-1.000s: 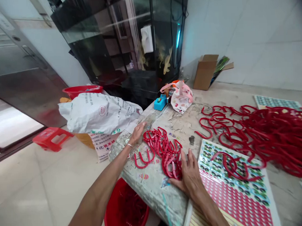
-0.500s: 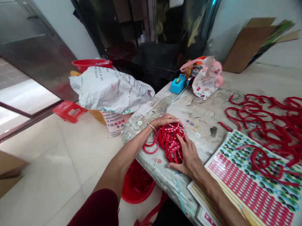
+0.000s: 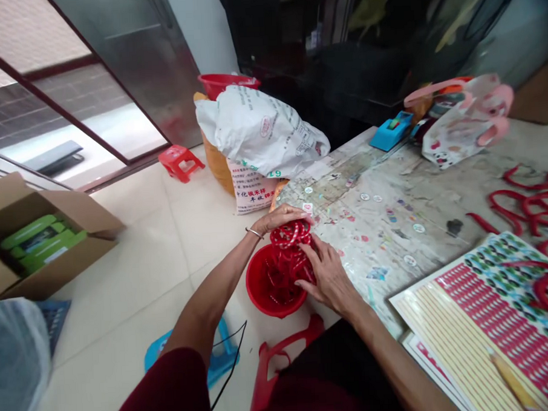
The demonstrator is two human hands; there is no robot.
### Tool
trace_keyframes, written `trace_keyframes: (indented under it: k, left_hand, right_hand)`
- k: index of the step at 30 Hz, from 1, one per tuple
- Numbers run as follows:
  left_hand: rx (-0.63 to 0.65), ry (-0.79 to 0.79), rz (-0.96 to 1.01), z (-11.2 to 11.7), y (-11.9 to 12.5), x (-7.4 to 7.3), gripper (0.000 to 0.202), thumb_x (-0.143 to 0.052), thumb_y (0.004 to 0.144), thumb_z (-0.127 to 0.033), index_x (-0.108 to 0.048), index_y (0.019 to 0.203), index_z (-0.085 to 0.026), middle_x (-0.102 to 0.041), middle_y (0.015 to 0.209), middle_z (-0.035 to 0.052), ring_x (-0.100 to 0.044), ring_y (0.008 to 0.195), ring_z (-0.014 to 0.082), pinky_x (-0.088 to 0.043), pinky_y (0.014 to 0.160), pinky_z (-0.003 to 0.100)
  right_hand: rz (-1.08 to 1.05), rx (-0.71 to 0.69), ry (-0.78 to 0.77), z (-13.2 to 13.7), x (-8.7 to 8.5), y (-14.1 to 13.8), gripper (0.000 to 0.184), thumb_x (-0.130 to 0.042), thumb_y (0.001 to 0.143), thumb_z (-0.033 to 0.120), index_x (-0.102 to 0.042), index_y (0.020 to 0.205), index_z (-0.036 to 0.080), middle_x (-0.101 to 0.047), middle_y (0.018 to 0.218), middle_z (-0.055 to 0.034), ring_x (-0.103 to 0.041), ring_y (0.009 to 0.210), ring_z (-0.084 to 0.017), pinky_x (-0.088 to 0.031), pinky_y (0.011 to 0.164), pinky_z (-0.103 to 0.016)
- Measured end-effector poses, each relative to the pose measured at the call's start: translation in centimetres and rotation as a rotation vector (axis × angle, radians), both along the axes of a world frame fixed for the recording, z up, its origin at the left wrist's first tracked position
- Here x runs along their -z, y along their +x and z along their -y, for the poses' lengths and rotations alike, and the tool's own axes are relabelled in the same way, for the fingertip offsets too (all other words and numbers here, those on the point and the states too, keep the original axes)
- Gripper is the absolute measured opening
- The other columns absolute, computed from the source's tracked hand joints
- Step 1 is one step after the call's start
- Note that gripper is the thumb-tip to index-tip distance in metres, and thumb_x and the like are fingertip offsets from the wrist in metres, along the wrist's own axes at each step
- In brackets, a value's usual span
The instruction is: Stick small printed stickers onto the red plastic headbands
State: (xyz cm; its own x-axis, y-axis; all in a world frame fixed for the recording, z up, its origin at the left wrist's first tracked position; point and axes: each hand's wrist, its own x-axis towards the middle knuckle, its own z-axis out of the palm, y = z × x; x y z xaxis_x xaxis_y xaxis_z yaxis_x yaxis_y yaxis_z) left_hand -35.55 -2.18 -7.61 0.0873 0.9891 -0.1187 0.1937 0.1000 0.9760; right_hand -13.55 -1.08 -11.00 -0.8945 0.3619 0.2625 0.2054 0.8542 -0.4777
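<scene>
Between my two hands is a bundle of curled red strips with white marks, held above a red basin beside the table edge. My left hand, with a bracelet at the wrist, curves over the far side of the bundle. My right hand grips its near right side, thumb below and fingers on top. Part of the bundle hangs down into the basin, where more red strips lie. What the left fingertips touch is partly hidden.
On the table lie sticker sheets, loose red strips, a blue tape dispenser and a patterned bag. A white sack, a red stool, a blue stool and an open carton stand around.
Both hands have carried the bundle of red strips off the tabletop, over the table edge to above the red basin. The view has turned left and downward.
</scene>
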Motion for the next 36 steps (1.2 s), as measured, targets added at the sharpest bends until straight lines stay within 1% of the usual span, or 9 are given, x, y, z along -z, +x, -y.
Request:
trace_keyframes:
  k: [3,8,12,15,20,25,31,34,36]
  left_hand:
    - [-0.061,0.014,-0.011,2.8,-0.5,0.1,0.034,-0.049,0.084,-0.036,-0.07,0.092,-0.011,-0.071,0.09,0.0081,-0.062,0.085,0.0205,-0.044,0.082,0.031]
    - [-0.134,0.029,-0.024,5.7,-0.7,-0.5,0.033,-0.049,0.083,-0.036,-0.07,0.088,-0.011,-0.07,0.094,0.0079,-0.061,0.091,0.0215,-0.042,0.088,0.034]
    - [-0.158,0.026,-0.044,6.7,0.1,-1.4,0.033,-0.05,0.083,-0.037,-0.07,0.087,-0.011,-0.07,0.093,0.0077,-0.061,0.093,0.0219,-0.042,0.089,0.033]
    - [-0.121,0.045,-0.066,6.3,1.9,-2.3,0.033,-0.049,0.083,-0.037,-0.07,0.087,-0.012,-0.071,0.09,0.007,-0.061,0.09,0.0216,-0.044,0.085,0.033]
    - [0.019,0.149,-0.096,3.1,8.0,-3.7,0.032,-0.045,0.086,-0.034,-0.071,0.089,-0.015,-0.07,0.093,0.0063,-0.06,0.092,0.0213,-0.04,0.088,0.032]
    - [0.18,0.165,0.022,-2.3,16.0,-3.1,0.029,-0.047,0.085,-0.033,-0.071,0.088,-0.016,-0.07,0.092,0.0066,-0.06,0.093,0.0215,-0.04,0.088,0.031]
    - [0.248,0.138,0.168,-7.6,25.5,-2.1,0.03,-0.049,0.084,-0.033,-0.07,0.094,-0.014,-0.069,0.094,0.0078,-0.061,0.09,0.0211,-0.042,0.085,0.031]
    - [0.169,0.086,0.192,-9.0,29.0,-0.9,0.03,-0.051,0.083,-0.035,-0.07,0.091,-0.014,-0.07,0.089,0.008,-0.062,0.085,0.0207,-0.045,0.081,0.031]
    - [0.096,0.074,0.18,-9.3,30.8,0.0,0.031,-0.051,0.082,-0.036,-0.07,0.088,-0.013,-0.07,0.084,0.0083,-0.062,0.081,0.0206,-0.046,0.077,0.031]
  right_hand:
    - [-0.03,-0.051,0.003,1.9,0.3,-1.5,0.065,-0.058,0.077,0.031,-0.031,0.135,0.016,-0.026,0.142,-0.0174,-0.028,0.127,-0.033,-0.03,0.1,-0.053]
    - [-0.125,-0.079,-0.12,3.8,1.0,-2.3,0.048,-0.04,0.087,0.02,-0.032,0.133,0.014,-0.029,0.14,-0.0154,-0.029,0.128,-0.026,-0.032,0.102,-0.047]
    - [-0.197,-0.046,-0.177,3.6,0.9,-1.1,0.045,-0.037,0.088,0.02,-0.033,0.132,0.015,-0.036,0.135,-0.0145,-0.034,0.126,-0.025,-0.033,0.102,-0.047]
    - [-0.223,-0.009,-0.216,3.3,-0.1,0.6,0.043,-0.038,0.088,0.021,-0.034,0.131,0.018,-0.044,0.129,-0.0129,-0.04,0.121,-0.024,-0.035,0.101,-0.047]
    - [-0.278,0.127,-0.254,3.1,-2.6,5.2,0.039,-0.039,0.088,0.018,-0.038,0.127,0.017,-0.049,0.123,-0.0111,-0.043,0.117,-0.02,-0.037,0.101,-0.038]
    - [-0.36,0.386,-0.223,0.8,-3.9,12.2,0.04,-0.041,0.086,0.016,-0.04,0.126,0.02,-0.052,0.119,-0.0105,-0.047,0.112,-0.02,-0.041,0.096,-0.037]
    - [-0.378,0.754,-0.06,-5.3,-2.8,22.5,0.029,-0.04,0.086,0.014,-0.051,0.112,0.021,-0.059,0.105,-0.0092,-0.054,0.099,-0.021,-0.045,0.086,-0.038]
    - [-0.277,1.024,0.082,-8.9,-1.9,26.5,0.03,-0.041,0.085,0.014,-0.05,0.113,0.018,-0.053,0.114,-0.0123,-0.048,0.107,-0.024,-0.042,0.089,-0.042]
    - [-0.178,1.13,0.137,-10.6,-1.4,28.4,0.028,-0.043,0.084,0.015,-0.052,0.11,0.016,-0.052,0.113,-0.0147,-0.046,0.106,-0.027,-0.041,0.087,-0.044]
